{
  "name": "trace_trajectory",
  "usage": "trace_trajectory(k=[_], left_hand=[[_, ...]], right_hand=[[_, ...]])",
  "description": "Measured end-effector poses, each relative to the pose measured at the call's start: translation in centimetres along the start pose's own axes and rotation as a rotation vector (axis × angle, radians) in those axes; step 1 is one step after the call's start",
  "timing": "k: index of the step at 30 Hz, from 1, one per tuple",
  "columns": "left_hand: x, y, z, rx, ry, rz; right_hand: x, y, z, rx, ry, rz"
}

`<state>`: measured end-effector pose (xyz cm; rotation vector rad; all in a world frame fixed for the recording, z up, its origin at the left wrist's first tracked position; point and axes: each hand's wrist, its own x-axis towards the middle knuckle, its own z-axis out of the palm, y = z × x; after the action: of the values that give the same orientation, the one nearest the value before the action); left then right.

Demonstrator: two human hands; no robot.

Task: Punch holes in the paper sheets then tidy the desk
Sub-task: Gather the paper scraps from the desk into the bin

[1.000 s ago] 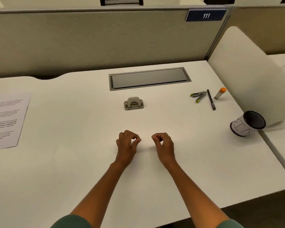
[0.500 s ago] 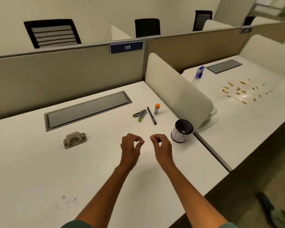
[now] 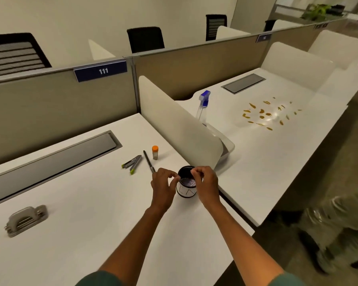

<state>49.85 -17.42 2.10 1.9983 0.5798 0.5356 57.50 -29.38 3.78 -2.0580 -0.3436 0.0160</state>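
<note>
From the head view, the person leans over the white desk (image 3: 74,234) with both hands brought together above a small cup (image 3: 186,190) near the right edge; the left hand (image 3: 163,187) has its fingers curled with thumb and fingertips nearly pinched, and the right hand (image 3: 206,183) is curled the same way just over the cup's rim; whether either pinch actually holds anything I cannot tell, the gap being too small to read; neither hand grips the cup itself.

The hole punch (image 3: 26,219) sits alone, well apart to the left, untouched; no paper sheets show anywhere in this view, so I cannot tell whether the punching is done; my guess is that the tidying part is in hand, and little of it finished, since a stapler (image 3: 132,163), a pen (image 3: 149,162) and an orange-capped glue stick (image 3: 155,152) lie loose beyond the hands.

As to containers: the cup looks dark inside with something pale at the bottom, too blurred to name; none of the loose things are in it; a spray bottle (image 3: 203,105) stands behind the divider (image 3: 180,124) on the neighbouring desk.
</note>
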Motion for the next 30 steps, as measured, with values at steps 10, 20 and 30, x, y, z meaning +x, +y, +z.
trace_trajectory(k=[10,20,30], left_hand=[[2.8,-0.6,3.0,0.113,-0.051,-0.046],[3.9,-1.3,3.7,0.263,-0.026,0.045],[3.5,-1.0,3.3,0.292,-0.045,0.074]], right_hand=[[3.0,3.3,0.6,-0.291,-0.103,-0.114],[3.6,3.6,0.8,-0.482,-0.142,-0.221],[3.7,3.1,0.0,-0.423,-0.207,-0.205]])
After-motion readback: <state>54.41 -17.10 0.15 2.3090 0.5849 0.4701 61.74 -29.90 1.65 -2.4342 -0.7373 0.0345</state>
